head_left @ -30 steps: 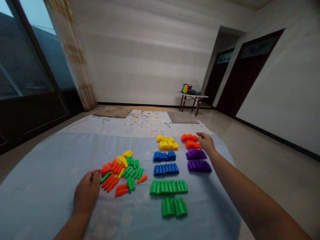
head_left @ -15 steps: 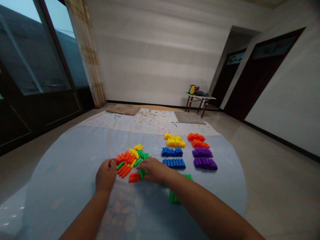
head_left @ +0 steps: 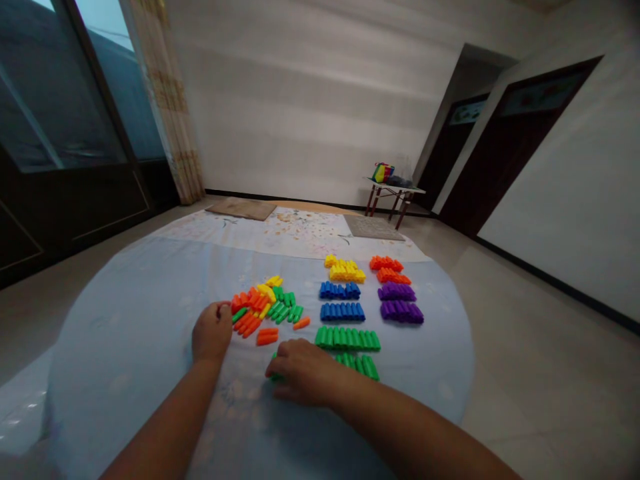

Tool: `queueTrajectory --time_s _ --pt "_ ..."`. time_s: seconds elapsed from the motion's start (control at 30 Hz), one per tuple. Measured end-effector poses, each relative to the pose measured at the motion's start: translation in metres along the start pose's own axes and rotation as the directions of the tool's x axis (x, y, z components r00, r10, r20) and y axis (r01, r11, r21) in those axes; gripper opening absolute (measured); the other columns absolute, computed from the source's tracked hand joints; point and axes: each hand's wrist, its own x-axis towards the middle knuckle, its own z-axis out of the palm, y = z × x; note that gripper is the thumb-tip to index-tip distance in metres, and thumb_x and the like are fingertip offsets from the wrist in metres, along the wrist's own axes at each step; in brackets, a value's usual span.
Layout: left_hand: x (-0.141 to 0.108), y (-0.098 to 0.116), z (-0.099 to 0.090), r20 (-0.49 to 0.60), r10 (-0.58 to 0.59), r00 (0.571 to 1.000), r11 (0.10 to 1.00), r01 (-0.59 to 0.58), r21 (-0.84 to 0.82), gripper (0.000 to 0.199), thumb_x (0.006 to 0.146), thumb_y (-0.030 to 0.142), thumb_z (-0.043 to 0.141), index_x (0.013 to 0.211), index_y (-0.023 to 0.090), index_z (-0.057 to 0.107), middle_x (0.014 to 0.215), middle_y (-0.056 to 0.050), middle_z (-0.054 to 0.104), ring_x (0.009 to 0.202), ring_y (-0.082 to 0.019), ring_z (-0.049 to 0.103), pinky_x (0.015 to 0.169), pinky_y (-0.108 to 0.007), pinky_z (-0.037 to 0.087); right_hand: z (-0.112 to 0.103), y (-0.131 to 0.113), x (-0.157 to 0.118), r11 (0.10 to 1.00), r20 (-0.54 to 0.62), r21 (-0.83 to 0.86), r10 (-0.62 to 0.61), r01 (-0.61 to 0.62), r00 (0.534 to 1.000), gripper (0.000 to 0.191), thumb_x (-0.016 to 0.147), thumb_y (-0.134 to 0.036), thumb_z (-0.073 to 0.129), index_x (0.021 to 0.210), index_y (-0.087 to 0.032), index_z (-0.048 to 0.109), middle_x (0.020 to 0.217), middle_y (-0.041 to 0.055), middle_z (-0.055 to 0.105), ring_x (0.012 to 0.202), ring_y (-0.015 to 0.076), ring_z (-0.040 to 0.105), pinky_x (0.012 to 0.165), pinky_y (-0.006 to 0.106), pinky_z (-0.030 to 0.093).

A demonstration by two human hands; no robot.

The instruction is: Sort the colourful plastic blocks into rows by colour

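My right hand (head_left: 303, 370), fingers closed, has a green tube-shaped plastic piece (head_left: 274, 377) mostly hidden under its fingertips, low over the cloth. Behind it lie a green row (head_left: 347, 339) and a shorter green row (head_left: 361, 366), partly covered by the hand and wrist. My left hand (head_left: 213, 331) rests curled at the left edge of a mixed pile; what its fingertips hold, if anything, is hidden. That pile has orange pieces (head_left: 247, 323), yellow pieces (head_left: 267, 292) and green pieces (head_left: 285, 310). Two orange pieces (head_left: 267, 336) and a single orange piece (head_left: 301, 323) lie apart.
Beyond the green rows are blue rows (head_left: 343, 312), yellow rows (head_left: 346, 272), purple rows (head_left: 401, 311) and orange rows (head_left: 393, 275). A blue cloth (head_left: 125, 373) covers the round table. Two flat mats (head_left: 241, 208) lie at its far side. A small table (head_left: 397, 188) stands by the wall.
My right hand has moved from the pile toward me, beside the nearer green row, with green under its fingers. A single orange piece now shows right of the pile. My left hand stays by the pile.
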Motion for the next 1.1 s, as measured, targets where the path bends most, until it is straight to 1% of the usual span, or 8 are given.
queueTrajectory --time_s 0.17,0.33,0.47,0.6,0.7,0.8,0.93,1.1 --pt "0.0 0.003 -0.002 0.005 -0.015 1.0 1.0 0.015 0.023 0.036 0.081 0.034 0.033 0.091 0.016 0.063 0.092 -0.009 0.065 0.086 -0.021 0.057 0.077 -0.031 0.043 -0.001 0.0 -0.006 0.999 -0.06 0.021 0.051 -0.05 0.997 0.039 0.078 -0.032 0.065 0.114 -0.02 0.059 0.108 0.0086 0.061 0.098 0.022 0.054 0.082 0.033 0.041" --pt "0.0 0.007 -0.006 0.046 -0.037 0.998 0.998 0.035 0.052 0.038 0.081 0.033 0.035 0.097 0.013 0.062 0.096 -0.01 0.064 0.088 -0.021 0.055 0.079 -0.032 0.042 0.007 0.003 -0.003 0.993 -0.024 -0.014 0.119 -0.119 0.993 0.037 0.08 -0.025 0.058 0.117 -0.022 0.057 0.112 0.0075 0.062 0.1 0.0248 0.053 0.083 0.038 0.043" --pt "0.001 0.009 -0.008 0.063 -0.064 0.996 0.995 0.059 0.075 0.038 0.081 0.034 0.036 0.099 0.013 0.062 0.097 -0.01 0.063 0.089 -0.022 0.054 0.079 -0.033 0.041 -0.003 0.008 -0.022 0.987 -0.088 0.106 0.131 -0.122 0.987 0.049 0.077 -0.028 0.06 0.125 -0.025 0.052 0.116 0.0069 0.058 0.105 0.0235 0.051 0.09 0.037 0.042" --pt "0.001 0.011 -0.008 0.068 -0.082 0.994 0.993 0.076 0.087 0.038 0.082 0.032 0.036 0.1 0.013 0.062 0.097 -0.009 0.063 0.09 -0.02 0.054 0.079 -0.031 0.04 -0.032 0.035 -0.068 0.944 -0.238 0.295 0.224 -0.149 0.945 0.06 0.073 -0.013 0.059 0.131 -0.022 0.046 0.121 0.0086 0.05 0.111 0.0187 0.048 0.096 0.033 0.039" --pt "0.002 0.011 -0.007 0.069 -0.083 0.994 0.993 0.076 0.088 0.038 0.082 0.033 0.036 0.1 0.014 0.063 0.097 -0.008 0.063 0.088 -0.019 0.053 0.077 -0.029 0.04 -0.05 0.067 -0.104 0.905 -0.241 0.349 0.337 -0.243 0.91 0.062 0.07 -0.006 0.058 0.129 -0.021 0.047 0.115 0.0078 0.05 0.098 0.0161 0.053 0.09 0.032 0.044" --pt "0.003 0.01 -0.006 0.07 -0.082 0.994 0.993 0.075 0.092 0.038 0.081 0.034 0.036 0.099 0.014 0.063 0.095 -0.008 0.063 0.085 -0.02 0.053 0.073 -0.029 0.039 -0.055 0.096 -0.13 0.881 -0.242 0.332 0.424 -0.336 0.873 0.062 0.07 -0.004 0.056 0.128 -0.021 0.048 0.11 0.0066 0.051 0.089 0.0143 0.054 0.084 0.031 0.046" --pt "0.006 0.006 -0.004 0.071 -0.076 0.995 0.993 0.069 0.096 0.039 0.081 0.035 0.034 0.097 0.015 0.063 0.096 -0.01 0.064 0.083 -0.02 0.053 0.07 -0.029 0.038 -0.046 0.115 -0.142 0.876 -0.196 0.288 0.45 -0.387 0.871 0.062 0.067 -0.003 0.057 0.127 -0.021 0.05 0.109 0.0068 0.052 0.087 0.0144 0.055 0.084 0.031 0.046" --pt "0.007 0.003 -0.003 0.064 -0.074 0.995 0.994 0.068 0.087 0.038 0.08 0.036 0.035 0.097 0.016 0.063 0.099 -0.011 0.064 0.086 -0.021 0.054 0.073 -0.03 0.039 -0.035 0.11 -0.13 0.868 -0.099 0.294 0.443 -0.399 0.891 0.063 0.064 -0.003 0.059 0.124 -0.021 0.054 0.113 0.0075 0.054 0.09 0.0162 0.056 0.086 0.031 0.046"
